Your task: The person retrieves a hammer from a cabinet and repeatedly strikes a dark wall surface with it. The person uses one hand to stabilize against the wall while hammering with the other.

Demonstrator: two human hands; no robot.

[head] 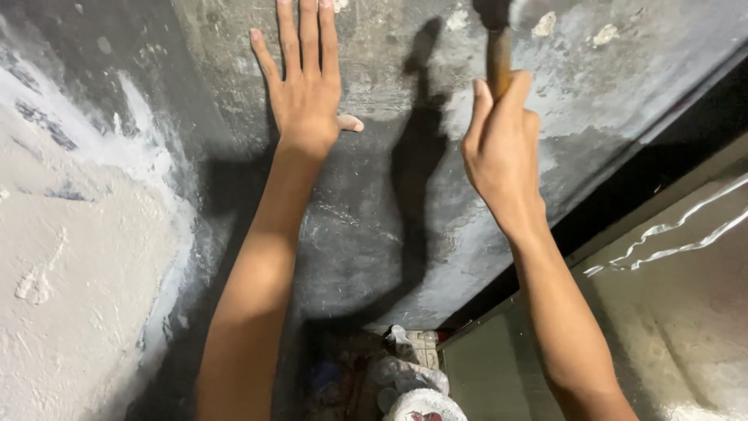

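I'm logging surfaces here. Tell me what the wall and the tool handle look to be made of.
Wall: looks like cement or concrete, rough and matt, dark grey with pale scraped patches and white plaster smears.
Handle: probably wood, brown with a smooth, worn look; the right hand grips it. The tool's head is cut off at the frame top, so its material can't be told.

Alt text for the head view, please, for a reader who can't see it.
The right hand grips a brown wooden tool handle raised against a rough grey concrete wall, while the left hand lies flat on that wall with fingers spread. White plaster patches cover the wall's left side.
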